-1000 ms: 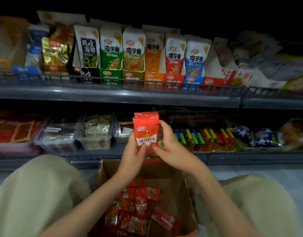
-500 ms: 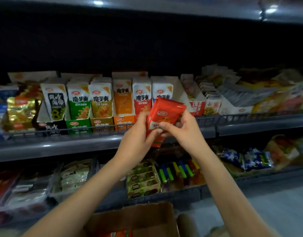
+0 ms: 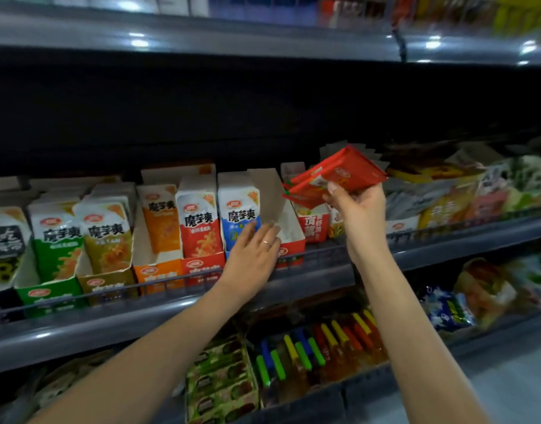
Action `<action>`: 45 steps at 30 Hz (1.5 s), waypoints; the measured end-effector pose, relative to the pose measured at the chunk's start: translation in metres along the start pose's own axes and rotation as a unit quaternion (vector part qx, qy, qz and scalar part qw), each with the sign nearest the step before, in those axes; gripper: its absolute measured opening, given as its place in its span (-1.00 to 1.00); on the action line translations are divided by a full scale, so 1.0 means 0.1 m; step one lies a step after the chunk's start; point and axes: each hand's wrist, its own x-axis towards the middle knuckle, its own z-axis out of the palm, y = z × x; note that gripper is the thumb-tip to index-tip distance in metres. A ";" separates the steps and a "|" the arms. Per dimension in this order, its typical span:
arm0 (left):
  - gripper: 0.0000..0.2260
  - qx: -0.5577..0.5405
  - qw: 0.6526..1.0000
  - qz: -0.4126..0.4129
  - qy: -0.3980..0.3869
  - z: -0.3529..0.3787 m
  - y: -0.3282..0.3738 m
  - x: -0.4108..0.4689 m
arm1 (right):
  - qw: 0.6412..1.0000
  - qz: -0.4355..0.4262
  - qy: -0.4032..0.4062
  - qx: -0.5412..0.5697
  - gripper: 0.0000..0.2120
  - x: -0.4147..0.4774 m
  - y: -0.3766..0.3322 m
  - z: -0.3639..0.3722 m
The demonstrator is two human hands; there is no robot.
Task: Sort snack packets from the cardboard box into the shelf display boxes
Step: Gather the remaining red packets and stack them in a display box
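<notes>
Right hand [image 3: 359, 209] pinches a few red packets [image 3: 336, 175], tilted, above the near-empty red box [image 3: 289, 231] on the shelf [image 3: 324, 280]. Left hand [image 3: 252, 250] spread, fingers at that box's front. Packets likely light, floppy, slick film; best gripped across the flat faces near one end.

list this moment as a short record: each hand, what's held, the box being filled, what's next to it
left hand: open, fingers straight, reaching at the front of the red display box
right hand: holds a stack of red packets, above and right of that box
red display box: no packets show inside
left neighbour: blue-and-white packets, upright in their own box
likely next: red packets go into the red display box
</notes>
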 end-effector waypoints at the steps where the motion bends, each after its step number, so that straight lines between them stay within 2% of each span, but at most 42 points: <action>1: -0.87 0.010 1.000 0.005 0.014 0.02 0.00 0.00 | 1.000 0.003 -0.009 0.028 -0.66 0.06 0.02 0.01; 3: -0.89 0.016 0.999 0.007 0.037 0.05 0.00 0.00 | 0.995 0.008 -0.031 0.091 -0.68 0.18 0.07 0.05; 5: -0.80 0.019 0.998 0.003 0.057 0.06 0.01 -0.02 | 0.989 0.014 -0.049 0.142 -0.69 0.28 0.14 0.10; 11: -0.78 0.013 0.997 -0.013 0.069 0.11 0.04 -0.03 | 0.981 0.031 -0.049 0.183 -0.64 0.50 0.48 0.29; 17: -0.77 0.006 0.998 -0.011 0.064 0.14 0.03 -0.03 | 0.997 0.017 -0.056 0.059 -0.69 0.55 0.80 0.44; 25: -0.76 0.009 0.998 -0.011 0.067 0.17 0.02 -0.02 | 0.983 -0.022 -0.144 -0.113 -0.63 0.60 1.00 0.55; 29: -0.76 -0.002 0.998 -0.013 0.065 0.17 0.03 -0.03 | 0.969 -0.065 -0.106 -0.213 -0.64 0.60 1.10 0.60; 32: -0.76 -0.011 0.998 -0.013 0.057 0.16 0.03 -0.04 | 0.931 -0.091 -0.086 -0.343 -0.68 0.68 1.07 0.60; 35: -0.76 -0.019 0.999 -0.017 0.048 0.16 0.03 -0.04 | 0.857 -0.115 -0.115 -0.488 -0.68 0.82 0.96 0.62; 38: -0.76 -0.024 0.999 -0.017 0.044 0.16 0.03 -0.04 | 0.832 -0.175 -0.117 -0.514 -0.67 0.97 0.94 0.74; 41: -0.76 -0.031 0.999 -0.017 0.040 0.16 0.03 -0.04 | 0.843 -0.166 -0.108 -0.500 -0.70 1.11 1.02 0.92; 45: -0.75 -0.037 0.999 -0.016 0.026 0.15 0.02 -0.04 | 0.766 -0.198 -0.113 -0.601 -0.65 1.02 1.08 1.01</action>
